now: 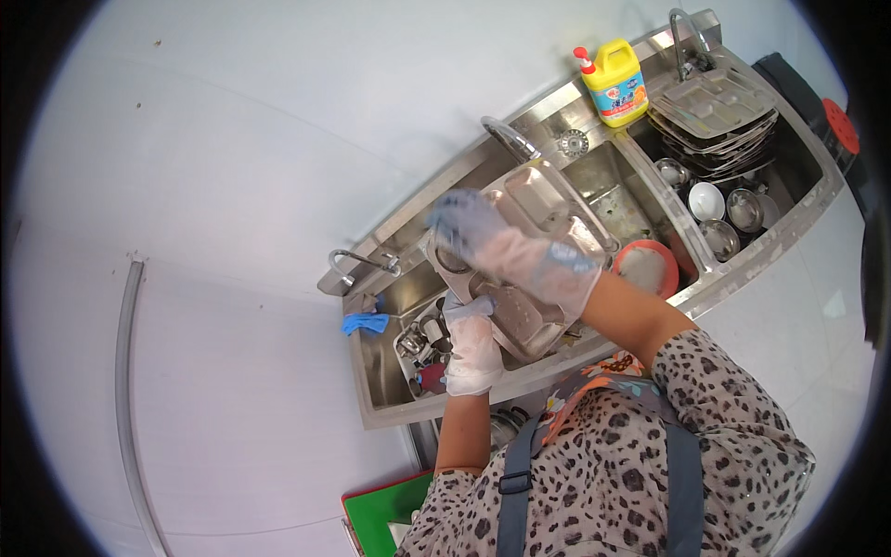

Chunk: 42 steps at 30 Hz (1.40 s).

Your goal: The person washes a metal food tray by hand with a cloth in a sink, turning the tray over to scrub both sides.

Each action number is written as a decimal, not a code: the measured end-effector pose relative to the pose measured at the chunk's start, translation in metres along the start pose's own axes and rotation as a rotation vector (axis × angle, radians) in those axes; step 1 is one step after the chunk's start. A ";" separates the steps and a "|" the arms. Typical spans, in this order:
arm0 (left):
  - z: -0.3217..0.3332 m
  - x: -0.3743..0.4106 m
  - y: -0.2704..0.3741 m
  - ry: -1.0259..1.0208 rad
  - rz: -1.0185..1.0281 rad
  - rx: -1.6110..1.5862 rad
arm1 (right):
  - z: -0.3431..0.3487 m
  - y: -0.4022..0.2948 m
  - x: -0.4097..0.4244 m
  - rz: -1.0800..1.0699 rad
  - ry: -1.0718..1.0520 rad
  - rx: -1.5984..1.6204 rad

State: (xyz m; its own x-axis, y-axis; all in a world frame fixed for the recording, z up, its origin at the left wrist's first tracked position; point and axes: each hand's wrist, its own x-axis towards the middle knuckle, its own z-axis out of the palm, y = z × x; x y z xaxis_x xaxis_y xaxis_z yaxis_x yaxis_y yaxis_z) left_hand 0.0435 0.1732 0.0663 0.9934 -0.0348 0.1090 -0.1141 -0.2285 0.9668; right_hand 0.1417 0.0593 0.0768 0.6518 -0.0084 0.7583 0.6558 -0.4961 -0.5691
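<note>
A stainless-steel compartment tray (543, 195) lies tilted across the middle sink. My left hand (473, 341), in a whitish translucent glove, grips its near left edge. Over the tray's far left part is my right hand (468, 221), gloved in the same way and blurred by motion. Its fingers look bluish, and whether they hold a cloth or scrubber cannot be made out. My right forearm crosses above the tray and hides part of it. To the right, a red-rimmed round bowl or basin (644, 268) rests in the sink.
A yellow detergent jug (616, 83) stands on the back ledge near a sink strainer (574, 143). The right basin holds stacked trays (717, 104) and several bowls (706, 202). Utensils fill a white container (424, 341) at left, below a blue cloth (365, 323). A faucet (511, 139) rises behind the tray.
</note>
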 end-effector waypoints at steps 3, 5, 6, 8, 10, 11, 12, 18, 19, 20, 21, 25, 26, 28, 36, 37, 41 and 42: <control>0.000 -0.005 0.004 -0.006 0.126 0.109 | -0.012 -0.003 0.011 0.206 -0.349 0.114; 0.002 -0.007 0.007 0.014 0.361 0.515 | -0.017 -0.009 0.008 0.005 -0.500 0.048; 0.004 -0.009 0.008 0.023 0.379 0.554 | -0.018 -0.010 0.005 -0.142 -0.444 0.079; 0.008 -0.017 0.012 0.039 0.014 -0.007 | -0.021 -0.006 0.003 -0.133 -0.351 0.065; 0.011 -0.022 0.016 0.015 -0.144 -0.440 | -0.023 0.001 0.001 0.163 -0.264 -0.035; 0.013 -0.024 0.018 0.031 -0.118 -0.366 | -0.024 0.006 0.002 0.323 -0.163 -0.057; 0.013 -0.024 0.020 0.048 -0.088 -0.326 | -0.023 0.006 -0.003 0.402 -0.005 -0.152; 0.009 -0.024 0.024 0.176 -0.203 -0.462 | -0.019 0.033 -0.043 0.088 -0.087 -0.207; 0.009 -0.025 0.025 0.194 -0.171 -0.441 | -0.020 0.049 -0.049 0.133 -0.012 -0.215; 0.008 -0.028 0.026 0.216 -0.165 -0.420 | -0.021 0.067 -0.055 0.273 0.070 0.012; 0.008 -0.029 0.027 0.238 -0.154 -0.404 | -0.017 0.086 -0.061 0.323 0.214 -0.060; 0.013 -0.034 0.030 0.319 -0.131 -0.446 | -0.016 0.168 -0.099 0.791 0.110 -0.069; 0.013 -0.036 0.031 0.309 -0.102 -0.489 | -0.017 0.182 -0.110 0.911 -0.022 0.014; 0.012 -0.039 0.031 0.262 -0.067 -0.578 | -0.020 0.200 -0.125 1.036 -0.179 0.142; -0.042 -0.037 0.025 0.343 -0.299 -0.330 | -0.069 0.166 -0.090 1.132 0.121 0.672; -0.050 -0.037 0.023 0.302 -0.264 -0.391 | -0.083 0.159 -0.080 1.050 0.044 0.700; -0.071 -0.034 0.022 0.268 -0.284 -0.481 | -0.098 0.135 -0.026 0.996 -0.069 0.441; -0.077 -0.030 0.025 0.262 -0.293 -0.464 | -0.100 0.129 -0.015 0.942 -0.066 0.347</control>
State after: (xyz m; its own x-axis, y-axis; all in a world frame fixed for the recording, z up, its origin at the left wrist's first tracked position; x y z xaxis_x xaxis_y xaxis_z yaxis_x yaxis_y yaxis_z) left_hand 0.0118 0.2433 0.1049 0.9588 0.2194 -0.1805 0.1216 0.2573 0.9587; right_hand 0.1783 -0.0915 0.0240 0.9750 -0.2135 -0.0617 -0.0700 -0.0318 -0.9970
